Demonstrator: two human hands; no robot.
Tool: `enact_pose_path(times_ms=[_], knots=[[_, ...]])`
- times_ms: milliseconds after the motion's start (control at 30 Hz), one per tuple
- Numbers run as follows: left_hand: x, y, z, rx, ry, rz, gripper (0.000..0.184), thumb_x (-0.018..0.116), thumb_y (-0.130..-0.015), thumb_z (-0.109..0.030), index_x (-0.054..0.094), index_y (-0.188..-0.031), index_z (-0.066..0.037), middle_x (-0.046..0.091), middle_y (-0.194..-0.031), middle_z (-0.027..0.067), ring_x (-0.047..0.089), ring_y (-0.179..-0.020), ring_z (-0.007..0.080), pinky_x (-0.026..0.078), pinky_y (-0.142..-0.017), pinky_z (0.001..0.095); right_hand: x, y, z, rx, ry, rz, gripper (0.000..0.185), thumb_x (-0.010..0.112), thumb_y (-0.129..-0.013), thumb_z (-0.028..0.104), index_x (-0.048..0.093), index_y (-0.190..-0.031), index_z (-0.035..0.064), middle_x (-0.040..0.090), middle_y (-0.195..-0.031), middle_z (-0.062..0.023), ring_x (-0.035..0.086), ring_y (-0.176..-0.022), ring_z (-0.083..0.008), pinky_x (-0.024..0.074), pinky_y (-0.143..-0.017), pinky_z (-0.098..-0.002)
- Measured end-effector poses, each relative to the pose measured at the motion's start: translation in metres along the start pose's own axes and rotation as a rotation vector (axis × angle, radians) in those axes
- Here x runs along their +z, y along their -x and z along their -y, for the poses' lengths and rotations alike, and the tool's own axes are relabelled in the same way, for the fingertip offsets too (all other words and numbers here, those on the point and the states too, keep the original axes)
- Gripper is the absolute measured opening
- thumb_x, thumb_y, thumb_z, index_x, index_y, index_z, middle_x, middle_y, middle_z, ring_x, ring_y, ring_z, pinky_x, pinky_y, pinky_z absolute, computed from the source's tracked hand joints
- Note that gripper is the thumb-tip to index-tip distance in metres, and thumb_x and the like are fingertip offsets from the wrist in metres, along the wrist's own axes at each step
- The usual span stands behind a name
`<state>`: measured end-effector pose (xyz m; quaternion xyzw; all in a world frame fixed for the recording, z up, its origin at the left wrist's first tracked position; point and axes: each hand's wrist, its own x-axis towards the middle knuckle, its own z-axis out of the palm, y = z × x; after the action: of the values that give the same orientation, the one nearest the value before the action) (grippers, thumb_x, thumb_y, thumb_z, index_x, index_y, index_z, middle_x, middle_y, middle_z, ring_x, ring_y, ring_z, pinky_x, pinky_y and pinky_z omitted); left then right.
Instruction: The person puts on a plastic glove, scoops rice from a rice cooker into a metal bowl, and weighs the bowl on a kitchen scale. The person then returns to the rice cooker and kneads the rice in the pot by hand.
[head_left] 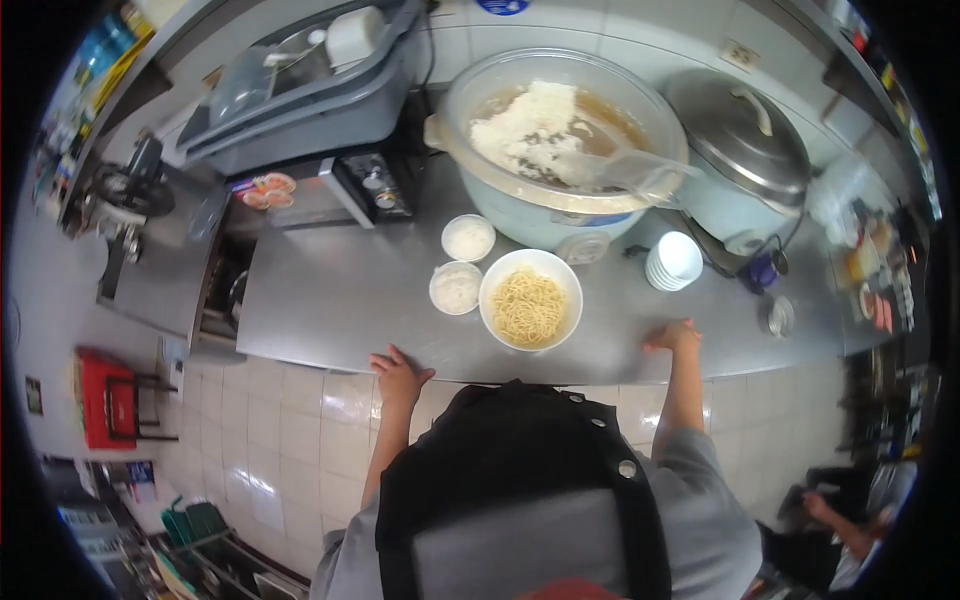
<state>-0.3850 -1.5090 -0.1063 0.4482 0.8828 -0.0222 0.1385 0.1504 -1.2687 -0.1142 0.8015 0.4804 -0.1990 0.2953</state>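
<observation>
The left hand (400, 377), left of centre, and right hand (675, 337), right of centre, rest spread on the counter (335, 290). A noodle bowl (574, 297) sits mid-frame.

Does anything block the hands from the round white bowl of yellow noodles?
Nothing visible does: bare grey steel countertop separates the left hand and right hand from the noodle bowl. Two small white bowls sit beside it, off both paths.
</observation>
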Motion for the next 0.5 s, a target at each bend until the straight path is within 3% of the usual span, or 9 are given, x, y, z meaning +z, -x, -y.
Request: enact_pose_path(times_ms=[100,167,233,333,400,467,500], knots=[[0.004,0.001,0.002,0.040,-0.011,-0.021,0.117,0.072,-0.069,-0.063,0.017,-0.147,0.005,0.016,-0.140,0.0490,0.028,-0.131,0.0588,0.044,-0.100,0.0487,-0.003,0.000,0.005,0.024,0.115,0.034,0.096,0.083,-0.054,0.062,0.049,-0.139,0.0317,0.026,-0.153,-0.0229,0.022,-0.140,-0.0477,0.0311,-0.106,-0.0601],[0.005,0.003,0.002,0.040,-0.002,-0.029,0.117,0.072,-0.069,-0.063,0.017,-0.148,0.005,0.016,-0.140,0.0487,0.028,-0.131,0.0585,0.043,-0.101,0.0489,-0.030,0.034,0.006,-0.069,0.139,0.124,0.090,0.082,-0.058,0.060,0.053,-0.136,0.0277,0.040,-0.148,-0.0152,0.029,-0.141,-0.0353,0.0343,-0.106,-0.0537],[0.003,0.004,-0.001,0.025,0.011,-0.052,0.117,0.072,-0.070,-0.063,0.018,-0.148,0.005,0.016,-0.141,0.0484,0.028,-0.131,0.0583,0.042,-0.102,0.0491,-0.017,0.010,0.004,-0.187,0.187,0.156,0.080,0.080,-0.063,0.056,0.056,-0.133,0.0252,0.048,-0.140,-0.0114,0.038,-0.134,-0.0298,0.0374,-0.103,-0.0486],[-0.004,0.010,-0.001,-0.018,0.023,-0.040,0.116,0.072,-0.070,-0.062,0.017,-0.148,0.005,0.015,-0.142,0.0477,0.027,-0.132,0.0584,0.040,-0.104,0.0494,0.025,-0.106,-0.010,-0.618,0.342,0.230,0.067,0.077,-0.070,0.051,0.061,-0.128,0.0216,0.060,-0.127,-0.0058,0.051,-0.123,-0.0215,0.0421,-0.099,-0.0410],[-0.001,0.009,0.000,0.047,0.007,-0.084,0.115,0.070,-0.070,-0.064,0.020,-0.146,0.007,0.019,-0.137,0.0507,0.030,-0.127,0.0623,0.041,-0.102,0.0491,0.062,-0.192,-0.023,-0.975,0.693,0.102,0.068,0.076,-0.072,0.052,0.059,-0.130,0.0213,0.060,-0.128,-0.0058,0.055,-0.118,-0.0232,0.0455,-0.096,-0.0401],[0.004,0.008,0.002,0.016,0.012,-0.120,0.116,0.070,-0.069,-0.064,0.021,-0.146,0.007,0.019,-0.138,0.0502,0.030,-0.128,0.0619,0.041,-0.102,0.0492,0.049,-0.170,-0.010,-0.500,0.168,0.430,0.070,0.075,-0.071,0.057,0.058,-0.130,0.0241,0.055,-0.135,-0.0032,0.052,-0.122,-0.0247,0.0466,-0.096,-0.0451],[0.000,0.009,0.000,0.011,0.012,-0.096,0.116,0.070,-0.069,-0.064,0.021,-0.147,0.006,0.019,-0.138,0.0500,0.029,-0.128,0.0616,0.041,-0.102,0.0492,0.027,-0.129,-0.005,-0.433,0.253,0.381,0.070,0.074,-0.071,0.059,0.059,-0.130,0.0251,0.054,-0.136,-0.0024,0.051,-0.124,-0.0251,0.0461,-0.097,-0.0465]])
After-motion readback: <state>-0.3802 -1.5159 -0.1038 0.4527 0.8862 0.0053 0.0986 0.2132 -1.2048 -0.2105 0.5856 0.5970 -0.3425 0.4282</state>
